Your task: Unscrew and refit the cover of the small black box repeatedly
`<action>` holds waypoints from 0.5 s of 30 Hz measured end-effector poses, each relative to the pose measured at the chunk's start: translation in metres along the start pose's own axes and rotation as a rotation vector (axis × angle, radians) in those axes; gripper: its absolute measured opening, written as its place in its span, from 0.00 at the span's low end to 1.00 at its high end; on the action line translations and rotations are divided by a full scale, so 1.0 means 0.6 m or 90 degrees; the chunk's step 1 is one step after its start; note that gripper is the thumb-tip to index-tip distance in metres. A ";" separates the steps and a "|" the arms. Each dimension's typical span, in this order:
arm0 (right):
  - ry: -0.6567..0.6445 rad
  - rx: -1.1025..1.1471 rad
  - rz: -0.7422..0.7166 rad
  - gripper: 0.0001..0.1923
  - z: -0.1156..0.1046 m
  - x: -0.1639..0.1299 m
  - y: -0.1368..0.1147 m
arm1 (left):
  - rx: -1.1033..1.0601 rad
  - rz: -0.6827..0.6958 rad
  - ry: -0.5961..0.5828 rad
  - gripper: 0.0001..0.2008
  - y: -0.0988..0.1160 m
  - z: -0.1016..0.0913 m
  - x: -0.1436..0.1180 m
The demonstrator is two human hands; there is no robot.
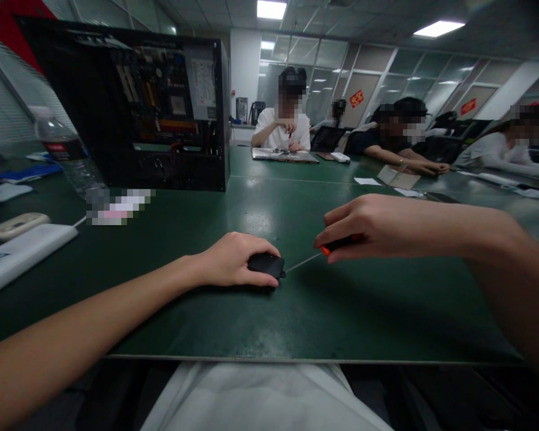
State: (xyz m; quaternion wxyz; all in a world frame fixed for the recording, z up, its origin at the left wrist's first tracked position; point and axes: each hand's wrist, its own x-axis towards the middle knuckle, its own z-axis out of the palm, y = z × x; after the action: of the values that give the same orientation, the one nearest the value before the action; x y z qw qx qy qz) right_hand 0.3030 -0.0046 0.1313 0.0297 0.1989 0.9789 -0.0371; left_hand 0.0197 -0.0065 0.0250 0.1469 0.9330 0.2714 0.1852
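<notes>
My left hand [240, 257] is closed around a small black rectangular device [266, 265] low over the green table, with a little loop at its right end. I cannot tell its exact kind. My right hand [350, 230] grips the black and orange handle of a screwdriver [303, 262], held at a slant. Its thin metal shaft runs down and left, and the tip meets the device's right end near the loop. My fingers partly cover both the handle and the device.
An open black computer case [161, 114] stands at the back left, beside a plastic bottle [67, 152]. A white power strip [24, 257] and a cream oval object [17, 225] lie at the left. Across the green table [251, 323] sit several people, one [281, 129] handling a small tool.
</notes>
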 end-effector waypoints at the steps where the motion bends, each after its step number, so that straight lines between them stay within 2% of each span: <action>1: 0.005 -0.005 -0.002 0.13 0.000 0.001 -0.001 | -0.001 -0.001 0.000 0.23 0.000 0.000 0.000; 7: 0.034 -0.113 -0.011 0.16 0.008 0.013 0.012 | 0.001 0.002 0.008 0.23 -0.001 0.002 0.001; 11: 0.049 -0.174 -0.027 0.18 0.042 0.027 0.028 | 0.009 -0.003 0.008 0.24 0.000 0.003 0.000; 15: 0.086 -0.167 -0.024 0.22 0.080 0.021 0.045 | 0.010 -0.006 0.014 0.24 -0.001 0.005 0.000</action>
State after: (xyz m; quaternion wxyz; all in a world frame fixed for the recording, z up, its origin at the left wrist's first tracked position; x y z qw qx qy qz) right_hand 0.3039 0.0211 0.0808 -0.0109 0.1768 0.9787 0.1041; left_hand 0.0205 -0.0065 0.0222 0.1376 0.9307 0.2789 0.1925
